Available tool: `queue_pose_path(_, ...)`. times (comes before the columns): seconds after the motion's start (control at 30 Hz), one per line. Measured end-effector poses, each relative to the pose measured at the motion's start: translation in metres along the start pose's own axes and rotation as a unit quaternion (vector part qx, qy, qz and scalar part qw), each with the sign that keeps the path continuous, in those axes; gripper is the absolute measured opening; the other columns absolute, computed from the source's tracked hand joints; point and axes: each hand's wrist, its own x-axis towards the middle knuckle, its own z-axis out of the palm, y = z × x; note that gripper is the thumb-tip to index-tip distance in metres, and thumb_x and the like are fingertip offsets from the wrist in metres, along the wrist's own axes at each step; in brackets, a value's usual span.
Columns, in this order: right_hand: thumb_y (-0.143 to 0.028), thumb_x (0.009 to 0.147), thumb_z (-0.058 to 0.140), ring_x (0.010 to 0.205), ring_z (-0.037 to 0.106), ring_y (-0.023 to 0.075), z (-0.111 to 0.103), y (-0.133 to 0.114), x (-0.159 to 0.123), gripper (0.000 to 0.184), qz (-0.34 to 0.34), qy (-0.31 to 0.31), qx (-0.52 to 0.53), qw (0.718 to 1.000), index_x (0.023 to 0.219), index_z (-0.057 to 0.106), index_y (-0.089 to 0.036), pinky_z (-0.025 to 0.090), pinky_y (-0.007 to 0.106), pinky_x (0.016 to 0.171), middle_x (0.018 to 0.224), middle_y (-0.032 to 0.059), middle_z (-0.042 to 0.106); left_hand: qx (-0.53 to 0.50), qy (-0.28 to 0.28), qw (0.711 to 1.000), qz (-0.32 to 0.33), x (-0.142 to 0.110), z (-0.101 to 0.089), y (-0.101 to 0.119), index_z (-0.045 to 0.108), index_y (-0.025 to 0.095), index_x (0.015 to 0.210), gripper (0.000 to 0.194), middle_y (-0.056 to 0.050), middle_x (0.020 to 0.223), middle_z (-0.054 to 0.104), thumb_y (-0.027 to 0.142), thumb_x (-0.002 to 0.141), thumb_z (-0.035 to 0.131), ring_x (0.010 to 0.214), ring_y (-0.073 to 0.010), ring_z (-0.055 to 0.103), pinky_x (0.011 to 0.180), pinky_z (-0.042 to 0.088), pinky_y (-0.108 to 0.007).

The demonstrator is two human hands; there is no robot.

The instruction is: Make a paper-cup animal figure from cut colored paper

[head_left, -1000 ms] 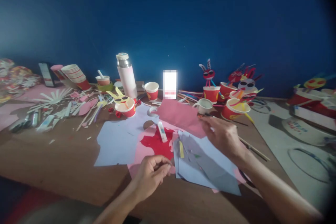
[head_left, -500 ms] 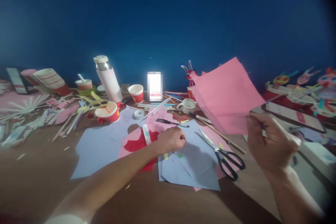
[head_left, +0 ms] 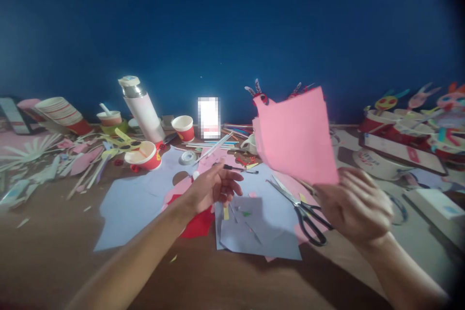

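The right hand (head_left: 358,206) clamps its fingers on the pink sheet's (head_left: 296,138) near corner, seemingly lifting it clear of the counter (head_left: 203,276); the left hand's (head_left: 216,186) fingers are apart.

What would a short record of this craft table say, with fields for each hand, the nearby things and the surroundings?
Right hand: this hand holds a pink sheet up off the table
Left hand: this hand is open over the papers, nothing visibly held
Nearby: scissors, blades slightly apart; black pen
Behind: white flask, leaning stack of paper cups
Backdrop: blue wall
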Motion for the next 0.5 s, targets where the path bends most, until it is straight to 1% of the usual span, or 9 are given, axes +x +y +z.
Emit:
queue_pose_path(0.03,-0.01,0.079,0.056,0.074,0.067,0.0177,0.0,-0.003,0.001,0.016,-0.053,-0.031,0.028,0.998,0.088,0.061,-0.022,0.047,0.033,0.073,0.075,0.0025,0.072,-0.076,-0.036,0.996,-0.019,-0.008,-0.006,0.0,0.065,0.011,0.092,0.066,-0.011,0.075,0.067,0.066,0.08,0.03,0.051,-0.0136,0.055,0.045,0.04,-0.022)
queue_pose_path(0.07,-0.013,0.081,0.054,0.079,0.067,0.0183,0.0,-0.006,0.003,0.015,-0.097,-0.065,0.049,0.992,0.089,0.062,-0.022,0.047,0.034,0.074,0.079,0.0033,0.073,-0.13,-0.064,0.989,-0.036,-0.015,-0.012,-0.001,0.065,0.01,0.093,0.071,-0.013,0.077,0.067,0.069,0.079,0.029,0.052,-0.0149,0.056,0.044,0.041,-0.023)
queue_pose_path(0.1,-0.014,0.084,0.051,0.085,0.066,0.0183,0.001,-0.009,0.006,0.016,-0.128,-0.091,0.066,0.985,0.091,0.062,-0.022,0.046,0.034,0.076,0.084,0.0039,0.073,-0.161,-0.081,0.982,-0.048,-0.021,-0.018,-0.002,0.065,0.008,0.093,0.076,-0.014,0.078,0.068,0.071,0.078,0.027,0.052,-0.0162,0.058,0.042,0.041,-0.024)
queue_pose_path(0.13,-0.015,0.086,0.047,0.089,0.065,0.018,0.002,-0.012,0.009,0.019,-0.153,-0.104,0.08,0.979,0.093,0.063,-0.022,0.046,0.034,0.076,0.087,0.0041,0.073,-0.177,-0.093,0.978,-0.057,-0.025,-0.025,-0.003,0.065,0.006,0.094,0.08,-0.016,0.079,0.069,0.073,0.077,0.025,0.053,-0.0176,0.059,0.042,0.042,-0.025)
queue_pose_path(0.23,-0.016,0.09,0.042,0.091,0.065,0.0181,0.006,-0.023,0.025,0.024,-0.211,-0.093,0.118,0.966,0.096,0.065,-0.017,0.046,0.033,0.074,0.093,0.0053,0.073,-0.186,-0.116,0.972,-0.08,-0.028,-0.041,-0.005,0.065,0.003,0.093,0.085,-0.019,0.078,0.07,0.073,0.077,0.019,0.05,-0.0203,0.061,0.039,0.043,-0.026)
queue_pose_path(0.33,-0.016,0.09,0.043,0.09,0.065,0.0185,0.008,-0.034,0.045,0.025,-0.261,-0.076,0.143,0.952,0.093,0.067,-0.014,0.047,0.032,0.071,0.096,0.0061,0.072,-0.16,-0.127,0.974,-0.098,-0.024,-0.051,-0.006,0.065,0.003,0.084,0.087,-0.018,0.069,0.069,0.075,0.076,0.017,0.046,-0.0205,0.059,0.037,0.04,-0.026)
queue_pose_path(0.4,-0.017,0.09,0.041,0.089,0.065,0.0181,0.008,-0.04,0.058,0.027,-0.292,-0.062,0.15,0.943,0.091,0.068,-0.015,0.046,0.032,0.069,0.094,0.0054,0.073,-0.138,-0.11,0.977,-0.121,-0.024,-0.055,-0.007,0.065,0.004,0.081,0.085,-0.016,0.063,0.067,0.076,0.075,0.02,0.046,-0.0201,0.057,0.039,0.039,-0.026)
queue_pose_path(0.5,-0.017,0.09,0.04,0.089,0.065,0.0185,0.006,-0.046,0.073,0.028,-0.318,-0.051,0.147,0.935,0.091,0.069,-0.015,0.047,0.032,0.068,0.092,0.0048,0.073,-0.117,-0.077,0.981,-0.136,-0.029,-0.055,-0.008,0.062,0.007,0.096,0.074,-0.01,0.062,0.065,0.073,0.075,0.035,0.049,-0.0175,0.056,0.046,0.039,-0.025)
